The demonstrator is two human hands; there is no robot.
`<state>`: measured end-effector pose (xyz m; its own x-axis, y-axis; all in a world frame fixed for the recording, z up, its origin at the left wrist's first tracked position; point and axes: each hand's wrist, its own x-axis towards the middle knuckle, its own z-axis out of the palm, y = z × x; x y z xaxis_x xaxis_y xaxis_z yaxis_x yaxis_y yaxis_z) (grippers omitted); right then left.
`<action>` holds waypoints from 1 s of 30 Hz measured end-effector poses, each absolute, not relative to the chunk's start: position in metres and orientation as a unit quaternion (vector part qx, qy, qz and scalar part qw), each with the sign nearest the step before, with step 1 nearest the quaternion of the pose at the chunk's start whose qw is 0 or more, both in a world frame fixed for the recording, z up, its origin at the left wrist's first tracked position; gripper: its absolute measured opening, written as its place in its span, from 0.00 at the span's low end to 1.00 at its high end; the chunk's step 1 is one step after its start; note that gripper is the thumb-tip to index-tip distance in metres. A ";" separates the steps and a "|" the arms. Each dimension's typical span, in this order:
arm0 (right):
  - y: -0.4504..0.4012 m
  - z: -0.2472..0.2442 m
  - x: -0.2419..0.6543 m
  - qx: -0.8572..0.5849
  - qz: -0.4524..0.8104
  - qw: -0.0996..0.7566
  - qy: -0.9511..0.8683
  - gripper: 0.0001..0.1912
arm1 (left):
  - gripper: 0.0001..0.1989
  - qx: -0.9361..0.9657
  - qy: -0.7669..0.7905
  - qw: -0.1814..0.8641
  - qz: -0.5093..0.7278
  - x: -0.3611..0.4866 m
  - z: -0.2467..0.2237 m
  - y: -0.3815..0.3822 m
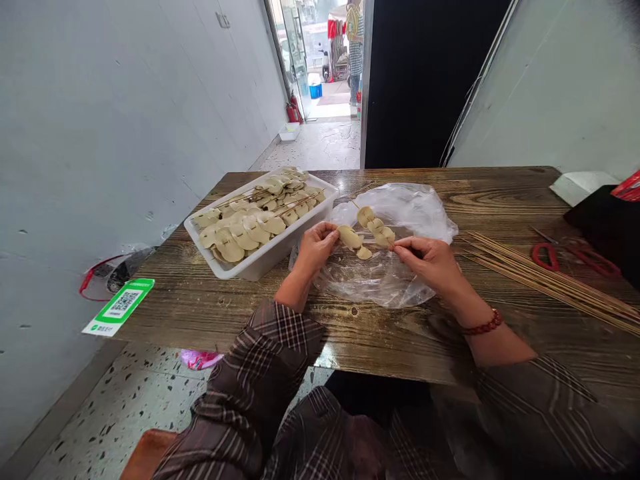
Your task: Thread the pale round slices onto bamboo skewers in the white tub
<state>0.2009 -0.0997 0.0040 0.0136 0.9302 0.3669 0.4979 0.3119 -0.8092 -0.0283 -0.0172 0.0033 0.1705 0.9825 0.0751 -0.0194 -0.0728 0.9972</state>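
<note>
My left hand [314,250] pinches a pale tan, oval food slice [350,237] between thumb and fingertips. My right hand [434,265] is closed on the near end of a thin skewer [355,204] that points away from me and to the left. Several threaded slices [376,227] sit along it. One small slice [365,253] shows just below the left hand's slice; I cannot tell whether it lies loose. Under both hands spreads a crumpled clear plastic bag [420,203]. A white tray [220,272] heaped with skewered slices [245,230] stands beside my left hand.
Bare bamboo skewers [545,275] lie to the right, near red-handled scissors [545,257] and a black box [603,220]. A green QR-code card [120,307] is at the left table edge. Beyond the wooden table [260,320], a person [355,60] stands by the doorway.
</note>
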 end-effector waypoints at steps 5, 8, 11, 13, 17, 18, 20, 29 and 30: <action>-0.101 0.005 0.202 -0.534 0.249 0.463 -0.662 0.14 | 0.09 0.481 0.424 0.587 0.495 -0.029 0.005 -0.018; -0.101 0.004 0.204 -0.534 0.254 0.460 -0.663 0.14 | 0.09 0.440 0.413 0.631 0.488 -0.029 0.007 -0.018; -0.101 0.005 0.205 -0.529 0.258 0.452 -0.670 0.13 | 0.07 0.412 0.399 0.656 0.492 -0.029 0.008 -0.018; -0.101 0.005 0.207 -0.527 0.259 0.442 -0.678 0.13 | 0.07 0.396 0.388 0.666 0.499 -0.030 0.007 -0.017; -0.102 0.005 0.209 -0.528 0.256 0.419 -0.693 0.13 | 0.09 0.378 0.372 0.677 0.510 -0.030 0.006 -0.017; -0.102 0.005 0.209 -0.529 0.254 0.414 -0.696 0.13 | 0.11 0.377 0.372 0.676 0.512 -0.030 0.006 -0.017; -0.103 0.006 0.210 -0.531 0.250 0.410 -0.698 0.12 | 0.13 0.376 0.374 0.674 0.515 -0.030 0.006 -0.017; -0.104 0.009 0.214 -0.535 0.255 0.422 -0.686 0.13 | 0.15 0.381 0.347 0.681 0.520 -0.029 0.007 -0.020; -0.104 0.010 0.214 -0.537 0.257 0.423 -0.683 0.13 | 0.16 0.387 0.343 0.680 0.519 -0.029 0.007 -0.020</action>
